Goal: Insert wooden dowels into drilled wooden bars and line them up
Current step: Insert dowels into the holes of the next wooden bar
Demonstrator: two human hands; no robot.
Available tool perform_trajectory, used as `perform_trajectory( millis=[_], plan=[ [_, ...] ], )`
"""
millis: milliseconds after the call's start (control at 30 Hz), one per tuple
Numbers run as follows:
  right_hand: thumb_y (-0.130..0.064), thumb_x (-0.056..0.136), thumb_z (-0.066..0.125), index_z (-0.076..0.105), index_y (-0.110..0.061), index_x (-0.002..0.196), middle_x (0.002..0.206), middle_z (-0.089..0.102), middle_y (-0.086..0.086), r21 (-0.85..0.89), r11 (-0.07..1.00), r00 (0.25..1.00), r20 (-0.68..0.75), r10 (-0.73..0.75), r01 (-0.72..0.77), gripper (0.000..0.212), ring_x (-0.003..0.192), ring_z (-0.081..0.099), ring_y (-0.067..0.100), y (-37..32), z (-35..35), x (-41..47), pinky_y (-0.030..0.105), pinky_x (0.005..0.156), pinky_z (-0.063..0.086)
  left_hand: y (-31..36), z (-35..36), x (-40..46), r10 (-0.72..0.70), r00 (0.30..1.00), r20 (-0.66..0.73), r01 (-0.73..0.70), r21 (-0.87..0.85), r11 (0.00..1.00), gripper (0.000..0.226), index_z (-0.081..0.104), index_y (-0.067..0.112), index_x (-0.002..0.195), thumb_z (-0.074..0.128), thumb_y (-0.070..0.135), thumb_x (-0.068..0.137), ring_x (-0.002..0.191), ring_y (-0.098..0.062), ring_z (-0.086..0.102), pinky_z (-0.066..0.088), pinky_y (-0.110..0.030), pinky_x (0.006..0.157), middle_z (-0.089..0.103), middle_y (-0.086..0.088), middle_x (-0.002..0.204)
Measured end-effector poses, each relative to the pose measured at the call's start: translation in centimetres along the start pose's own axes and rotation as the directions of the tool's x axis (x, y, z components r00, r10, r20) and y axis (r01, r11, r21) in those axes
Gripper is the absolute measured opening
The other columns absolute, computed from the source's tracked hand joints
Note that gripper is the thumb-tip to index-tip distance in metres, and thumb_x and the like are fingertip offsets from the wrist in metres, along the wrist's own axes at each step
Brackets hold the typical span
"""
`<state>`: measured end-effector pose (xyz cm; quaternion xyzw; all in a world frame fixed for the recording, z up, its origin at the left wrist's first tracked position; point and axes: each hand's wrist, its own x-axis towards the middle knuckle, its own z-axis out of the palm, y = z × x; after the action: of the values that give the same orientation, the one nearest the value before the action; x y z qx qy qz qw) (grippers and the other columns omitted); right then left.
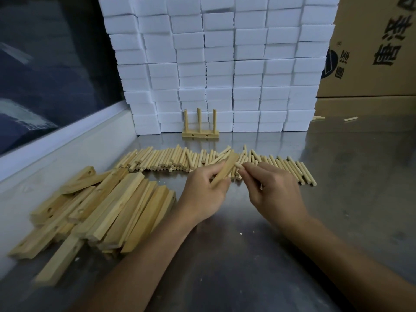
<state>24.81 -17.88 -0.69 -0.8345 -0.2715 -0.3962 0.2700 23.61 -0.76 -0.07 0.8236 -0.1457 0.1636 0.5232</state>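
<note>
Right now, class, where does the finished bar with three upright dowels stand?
The finished bar stands at the centre back of the head view, against the white foam blocks, beyond the loose dowels.

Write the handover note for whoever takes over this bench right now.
Left hand grips one drilled bar, tilted up over the dowels.
Right hand pinches a single dowel, its tip close to the bar, not yet inserted.
Loose dowels lie in a row across the metal table; undone bars are piled at left.
Done: one finished bar with three upright dowels stands by the white blocks.
Left: fill the held bar, then the pile, and line them up.
</note>
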Motion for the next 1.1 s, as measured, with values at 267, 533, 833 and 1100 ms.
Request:
perform_trajectory(
  millis=[267,533,833,1100],
  plan=[
    [-0.020,0.102,0.052,0.068,-0.014,0.075,0.050,0.043,-0.018,0.170,0.957,0.970,-0.015,0.241,-0.235,0.031,0.046,0.044,0.006,-0.6,0.7,-0.3,0.022,0.047,0.032,0.3,0.1,-0.1,0.162,0.986,-0.025,-0.154,0.194,0.969,0.043,0.060,0.008,0.135,0.062,0.007,0.092,0.097,-0.013,0.055,0.036,0.000,0.069,0.070,-0.011,0.109],
    [-0.017,0.096,0.063,0.074,-0.011,0.080,0.048,0.049,-0.015,0.225,0.955,0.981,0.035,0.190,-0.193,0.020,0.045,0.046,0.009,0.2,0.9,-0.5,0.026,0.046,0.039,-0.2,0.2,-0.1,0.062,0.997,0.041,-0.067,0.167,0.984,0.038,0.064,0.020,0.131,0.061,0.014,0.093,0.056,-0.006,0.055,0.045,-0.021,0.053,0.067,0.003,0.077],
    [-0.011,0.085,0.075,0.071,-0.004,0.088,0.066,0.073,0.008,0.637,0.561,0.840,0.297,0.455,-0.529,0.008,0.056,0.071,0.020,-0.5,-0.8,0.9,0.021,0.047,0.052,-0.6,0.8,-0.5,-0.069,0.996,0.058,0.070,-0.009,0.998,0.015,0.072,0.024,0.091,0.058,0.029,0.090,0.056,-0.022,0.048,0.043,-0.043,0.048,0.056,-0.018,0.065],
    [-0.008,0.093,0.065,0.071,-0.007,0.103,0.078,0.075,0.005,0.606,0.649,0.886,0.264,0.382,-0.460,0.012,0.061,0.071,0.016,-0.6,-0.8,1.0,0.017,0.056,0.051,-0.5,1.6,-0.2,-0.266,0.958,0.112,0.283,-0.198,0.938,0.016,0.071,0.014,0.092,0.057,0.020,0.097,0.044,-0.013,0.056,0.043,-0.020,0.048,0.058,-0.002,0.049]
  ],
)
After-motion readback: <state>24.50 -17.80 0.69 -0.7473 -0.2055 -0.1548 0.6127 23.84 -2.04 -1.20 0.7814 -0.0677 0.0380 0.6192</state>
